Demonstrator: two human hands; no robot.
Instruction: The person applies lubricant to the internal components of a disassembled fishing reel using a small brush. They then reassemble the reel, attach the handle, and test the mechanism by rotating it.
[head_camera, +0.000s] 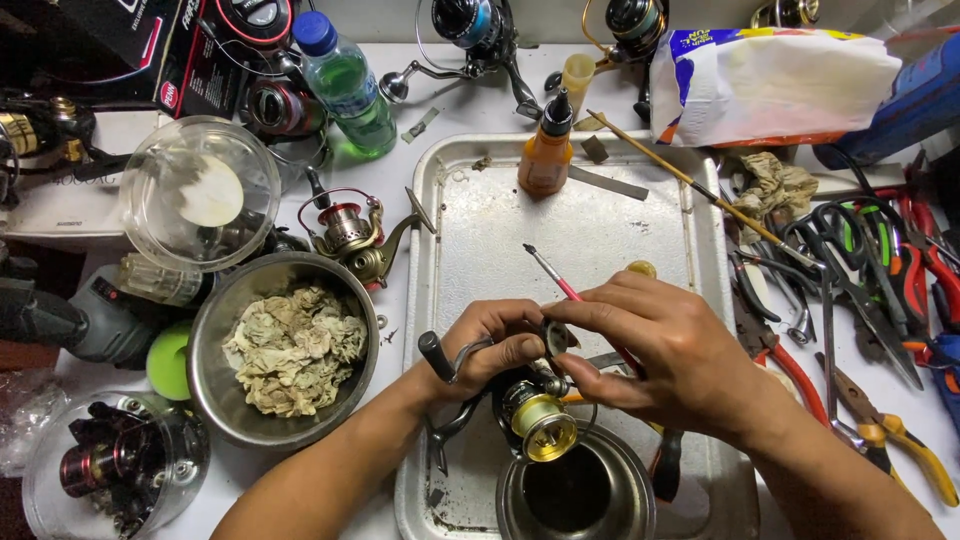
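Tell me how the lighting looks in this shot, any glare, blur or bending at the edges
Head view: bright, even overhead light on the metal tray, which looks washed out; glare spots on the clear plastic lid; soft shadows beneath the left hand and right hand; the reel is sharp; left edge falls dark; slight wide-angle curve at the corners.

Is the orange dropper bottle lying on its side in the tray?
No, the orange dropper bottle stands upright at the far edge of the metal tray, its black tip pointing up.
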